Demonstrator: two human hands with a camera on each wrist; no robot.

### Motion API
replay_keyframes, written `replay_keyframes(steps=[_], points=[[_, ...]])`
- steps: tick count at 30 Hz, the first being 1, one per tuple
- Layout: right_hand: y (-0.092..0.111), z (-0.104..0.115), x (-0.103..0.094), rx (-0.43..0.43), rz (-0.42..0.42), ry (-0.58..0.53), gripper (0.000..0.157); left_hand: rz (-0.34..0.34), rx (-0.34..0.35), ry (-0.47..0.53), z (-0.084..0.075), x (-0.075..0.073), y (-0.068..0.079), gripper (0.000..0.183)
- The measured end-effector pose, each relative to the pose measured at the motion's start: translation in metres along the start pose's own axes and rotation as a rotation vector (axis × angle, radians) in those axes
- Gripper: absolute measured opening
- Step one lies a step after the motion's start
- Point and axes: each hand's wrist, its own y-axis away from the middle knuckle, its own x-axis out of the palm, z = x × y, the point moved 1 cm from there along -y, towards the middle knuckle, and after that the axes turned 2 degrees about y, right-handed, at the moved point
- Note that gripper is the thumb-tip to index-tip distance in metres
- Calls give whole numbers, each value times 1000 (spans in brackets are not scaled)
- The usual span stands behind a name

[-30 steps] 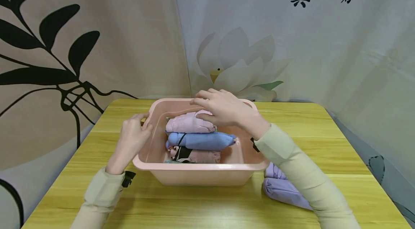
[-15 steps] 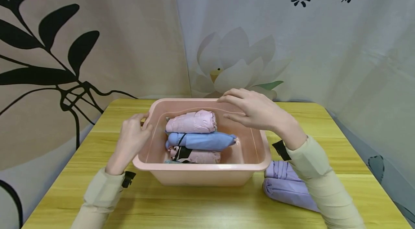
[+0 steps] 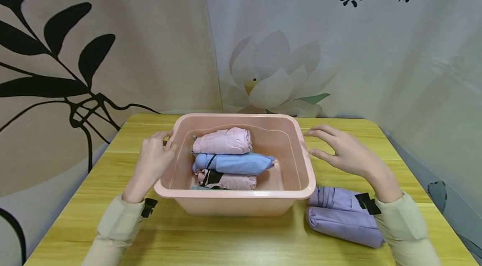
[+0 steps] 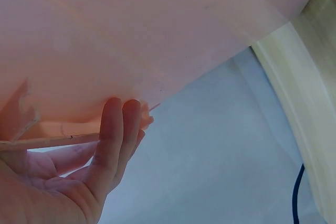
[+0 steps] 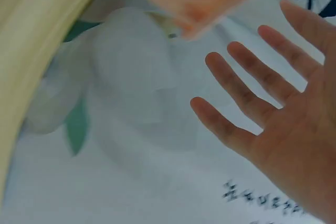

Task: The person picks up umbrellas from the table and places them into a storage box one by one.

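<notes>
My left hand (image 3: 156,159) grips the left rim of a pink plastic basin (image 3: 235,205). Seen from below in the left wrist view, its fingers (image 4: 111,135) curl under the rim. Inside the basin, toward its left side, lie a pale pink fabric roll (image 3: 222,141), a blue roll (image 3: 233,163) and a pink roll with black (image 3: 229,181). My right hand (image 3: 344,151) hovers just outside the right rim, holding nothing. In the right wrist view its fingers (image 5: 236,85) are spread and nearly straight, beside the basin's edge.
Two purple fabric rolls, the back one (image 3: 333,198) and the front one (image 3: 342,226), lie on the wooden table (image 3: 233,245) right of the basin, partly under my right wrist. A printed curtain (image 3: 169,48) hangs behind the table.
My right hand has moved right, from above the rolls in the basin to outside its right rim. More of the purple rolls shows. My left hand stays on the left rim.
</notes>
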Motion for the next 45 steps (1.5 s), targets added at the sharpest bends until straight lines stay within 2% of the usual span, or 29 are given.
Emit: replay_keyframes(steps=[4,10,18,21,25,34,42,45], points=[[21,-16,15,69,60,-18,39,-6,5,-3,0,0,0,39],[49,-36,40,121,141,-70,42,5,-3,-2,0,0,0,39],[75,-51,59,190,379,-130,53,13,-3,13,0,-1,0,41],[80,-54,65,191,435,-156,58,6,3,12,0,-1,0,40],[81,-55,70,179,471,-181,61,3,1,8,0,0,-1,40],[73,-54,75,114,510,-154,48,16,-19,7,0,-1,-1,40],[69,-56,75,226,508,-109,41,20,-24,6,0,0,-1,41],[71,-57,75,228,507,-92,40,21,-27,2,0,0,0,41]])
